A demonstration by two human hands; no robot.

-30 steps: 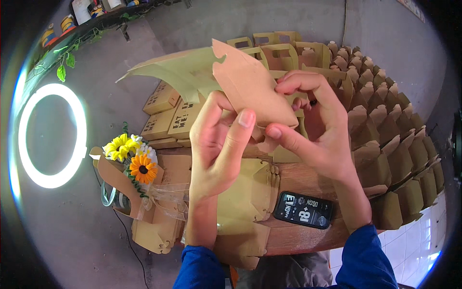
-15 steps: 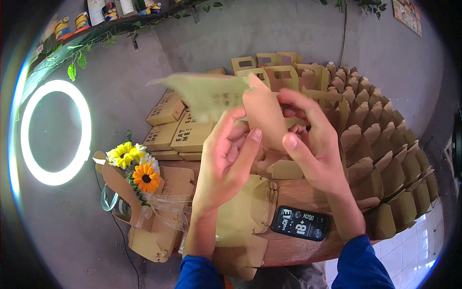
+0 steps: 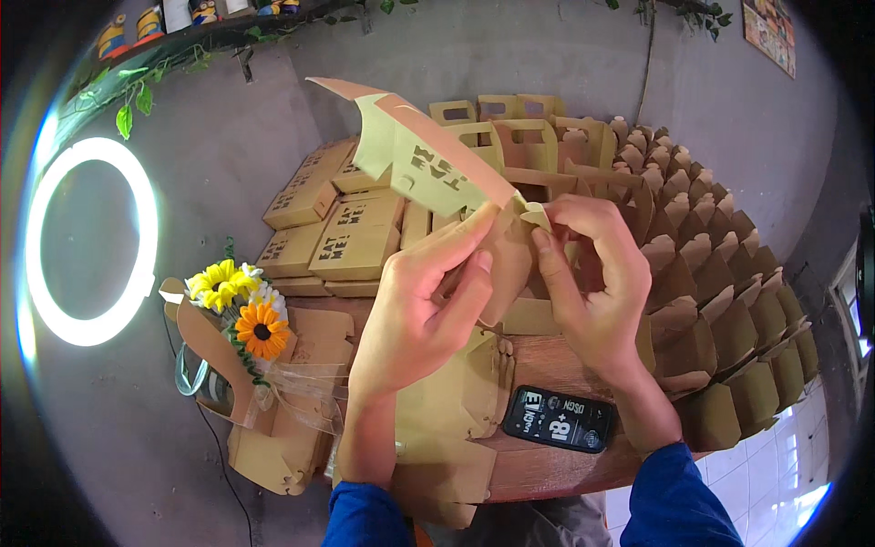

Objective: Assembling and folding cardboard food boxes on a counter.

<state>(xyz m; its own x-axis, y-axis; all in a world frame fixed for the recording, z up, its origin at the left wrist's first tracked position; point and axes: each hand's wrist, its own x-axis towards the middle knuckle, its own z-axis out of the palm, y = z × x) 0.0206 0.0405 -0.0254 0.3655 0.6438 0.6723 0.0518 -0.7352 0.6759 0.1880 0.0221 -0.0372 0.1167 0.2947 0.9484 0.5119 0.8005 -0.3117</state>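
Up in front of me is a partly folded brown cardboard box, its long lid panel with dark print tilted up to the left. My left hand is closed on the lower body of the box, thumb and fingers along its side and edge. At the box's right corner, my right hand pinches a small flap between thumb and fingers. Below both hands lies a stack of flat, unfolded cardboard blanks on the wooden table. The inside of the box is mostly hidden.
Closed printed boxes are stacked at the back left. Rows of open boxes fill the right side, with handled boxes behind. A black phone lies near my right forearm. Artificial flowers and a lit ring light stand left.
The lid panel has swung upward, so its print shows more clearly. My right hand has moved from the box's side to pinching the corner flap. The whole view has shifted slightly.
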